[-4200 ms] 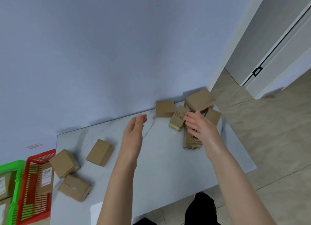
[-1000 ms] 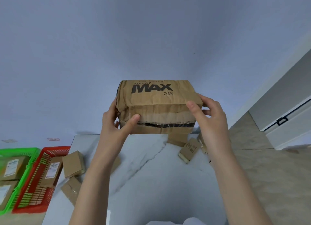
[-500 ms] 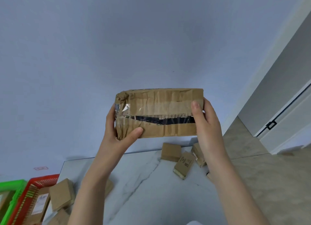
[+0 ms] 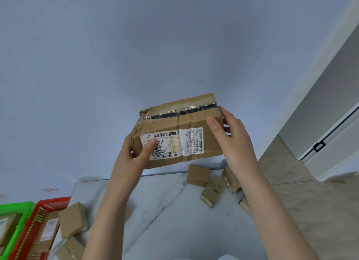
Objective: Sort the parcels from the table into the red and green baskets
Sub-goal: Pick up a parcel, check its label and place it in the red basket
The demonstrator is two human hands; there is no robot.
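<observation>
I hold a large crumpled brown parcel (image 4: pixel 194 121) up in the air above the marble table (image 4: pixel 174 211). Its face with the white shipping label (image 4: pixel 172 143) is turned towards me. My left hand (image 4: pixel 134 155) grips its left end, thumb lying on the label. My right hand (image 4: pixel 233 137) grips its right end, thumb on the front face. Several small brown parcels lie on the table: a group at the far right (image 4: pixel 213 189) and others at the left edge (image 4: pixel 72 220). The red basket (image 4: pixel 29 230) and green basket (image 4: pixel 13 209) stand at the lower left, each holding labelled parcels.
A blue-grey wall rises behind the table. A white door frame and sliding door (image 4: pixel 330 123) stand at the right over a beige tiled floor (image 4: pixel 310 201). The baskets sit below the table's left edge.
Both hands picked the large parcel off the table, lifted it and rotated it; the taped seam has gone up and the label face now shows. The parcel also tilted slightly.
</observation>
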